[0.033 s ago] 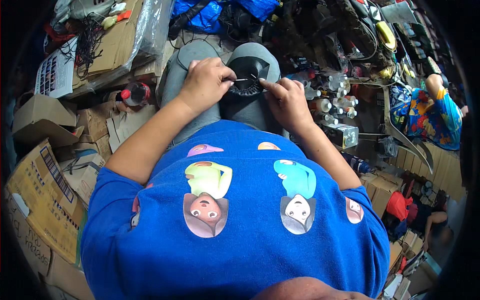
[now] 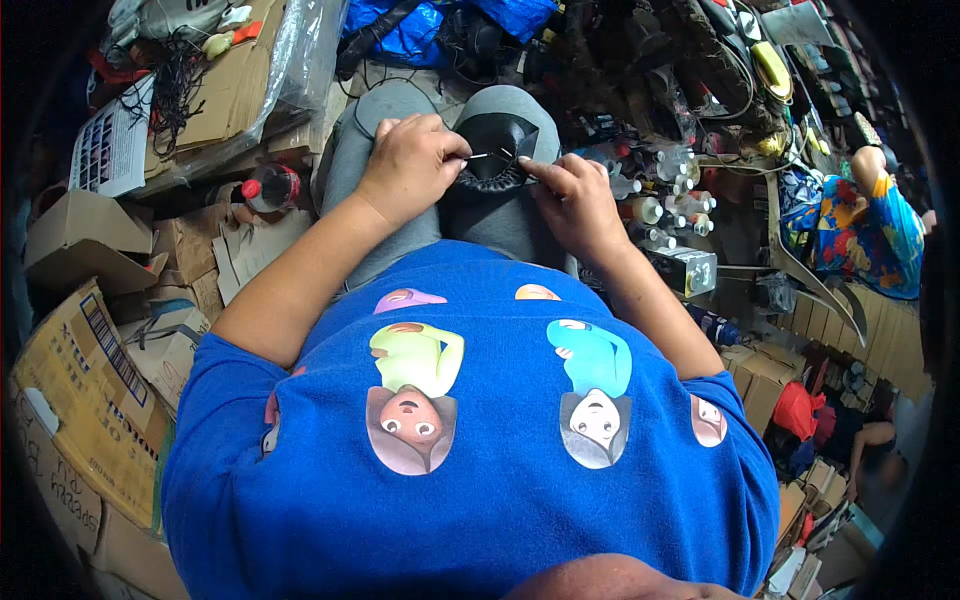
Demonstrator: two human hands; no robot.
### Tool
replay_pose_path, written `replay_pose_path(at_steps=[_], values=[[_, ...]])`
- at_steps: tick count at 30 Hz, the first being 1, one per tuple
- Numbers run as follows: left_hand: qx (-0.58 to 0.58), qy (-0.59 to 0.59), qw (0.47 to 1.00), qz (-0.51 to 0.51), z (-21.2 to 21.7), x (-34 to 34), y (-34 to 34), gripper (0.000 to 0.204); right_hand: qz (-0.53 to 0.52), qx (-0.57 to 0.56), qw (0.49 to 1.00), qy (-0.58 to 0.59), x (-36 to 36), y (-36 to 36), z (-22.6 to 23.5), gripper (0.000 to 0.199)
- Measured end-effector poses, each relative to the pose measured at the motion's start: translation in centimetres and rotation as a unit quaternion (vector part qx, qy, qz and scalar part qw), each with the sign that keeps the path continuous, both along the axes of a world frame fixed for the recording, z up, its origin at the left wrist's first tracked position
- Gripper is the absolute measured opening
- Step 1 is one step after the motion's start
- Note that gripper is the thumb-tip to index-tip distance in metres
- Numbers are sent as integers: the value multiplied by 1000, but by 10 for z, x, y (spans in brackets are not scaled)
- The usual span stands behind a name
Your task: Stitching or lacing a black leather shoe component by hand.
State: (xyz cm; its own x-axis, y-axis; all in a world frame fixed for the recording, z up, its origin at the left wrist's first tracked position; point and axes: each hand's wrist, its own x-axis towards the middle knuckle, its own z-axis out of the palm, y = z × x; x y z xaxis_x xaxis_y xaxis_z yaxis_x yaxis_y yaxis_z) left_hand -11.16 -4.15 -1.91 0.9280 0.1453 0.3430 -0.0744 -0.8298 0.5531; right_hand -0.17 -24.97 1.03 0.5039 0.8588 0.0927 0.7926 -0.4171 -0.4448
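Observation:
A black piece [image 2: 492, 130], shiny like leather with a puckered, gathered edge, lies over my right knee. My left hand [image 2: 412, 167] is closed, its thumb and forefinger pinching a thin, pale, needle-like tool [image 2: 480, 156] that points right over the piece. At the piece's right edge my right hand [image 2: 580, 200] pinches the black material between thumb and forefinger, with the other fingers curled. A second thin light line stands close to the right fingertips; its kind is too small to tell.
Several clear plastic bottles [image 2: 690, 205] stand to the right, near a metal tin [image 2: 690, 270]. A red-capped bottle [image 2: 270, 188] and open cardboard boxes [image 2: 85, 235] are on the left. Blue plastic sheeting [image 2: 405, 35] lies ahead. Another person's patterned clothing [image 2: 870, 235] shows far right.

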Motion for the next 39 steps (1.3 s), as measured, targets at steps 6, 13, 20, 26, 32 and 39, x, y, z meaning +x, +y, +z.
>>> replay_pose_path(at_steps=[6,13,20,26,32,39], values=[[-289,63,954,-44,2,9,2,15,-14,-9,962,273,35,0,2,41],[-201,51,976,-71,-13,17,6,19,12,-67,937,343,55,11,6,36],[-199,52,976,-77,-13,17,6,19,23,-65,944,323,59,13,6,26],[-195,85,975,-64,-4,18,4,19,22,-73,941,330,60,12,6,26],[-229,113,963,-85,-9,22,2,19,36,-72,931,357,63,11,3,25],[-276,121,946,-120,-6,29,5,21,37,-42,913,404,63,8,-2,29]])
